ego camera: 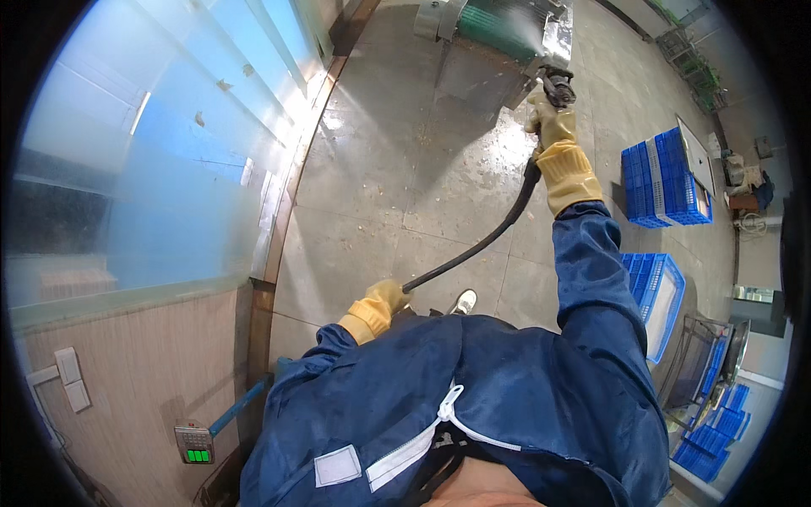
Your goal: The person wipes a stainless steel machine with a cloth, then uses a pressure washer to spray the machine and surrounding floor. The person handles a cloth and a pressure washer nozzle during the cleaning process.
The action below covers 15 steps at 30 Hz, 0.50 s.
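Observation:
My right hand [556, 130], in a long yellow rubber glove, is stretched forward and grips a black spray gun [559, 87]. A white mist leaves its nozzle over a green ribbed machine part [494, 30], which looks like an electric motor, beside a shiny metal plate [559, 35]. From the gun, a black hose [485, 247] curves down to my left hand [380, 304]. That hand, gloved in yellow too and slightly blurred, is closed around the hose close to my body. Gloves and gun hide the trigger and my right fingers in part.
Wet patches and small crumbs lie on the grey tiled floor [367, 171]. Stacked blue plastic crates [659, 177] and another blue crate [662, 304] stand at right. Frosted glass panels [177, 165] line the left, above a panelled wall with a scale display [195, 443] on a blue post.

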{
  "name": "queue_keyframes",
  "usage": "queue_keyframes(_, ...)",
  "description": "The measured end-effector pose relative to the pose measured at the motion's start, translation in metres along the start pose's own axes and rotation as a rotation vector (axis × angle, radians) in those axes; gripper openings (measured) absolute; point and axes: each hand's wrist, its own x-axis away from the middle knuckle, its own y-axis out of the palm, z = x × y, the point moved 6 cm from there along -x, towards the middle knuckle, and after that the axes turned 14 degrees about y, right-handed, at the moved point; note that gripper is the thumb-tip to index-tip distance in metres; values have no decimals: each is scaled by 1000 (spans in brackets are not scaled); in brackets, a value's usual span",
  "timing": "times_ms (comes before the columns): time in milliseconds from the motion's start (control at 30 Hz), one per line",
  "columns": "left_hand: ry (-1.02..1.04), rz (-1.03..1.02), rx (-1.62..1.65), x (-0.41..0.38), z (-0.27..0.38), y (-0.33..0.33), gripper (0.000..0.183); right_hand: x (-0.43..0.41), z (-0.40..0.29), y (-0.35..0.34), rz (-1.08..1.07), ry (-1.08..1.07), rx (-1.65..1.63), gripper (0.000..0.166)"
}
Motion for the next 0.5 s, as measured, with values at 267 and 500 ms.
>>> queue_keyframes(267, 1, -24, 17, 8, 2, 40, 46, 35, 15, 41, -163, 82, 358, 27)
queue_keyframes(500, 49, -143, -62, -49, 19, 101, 49, 21, 25, -18, -177, 46, 353, 34)
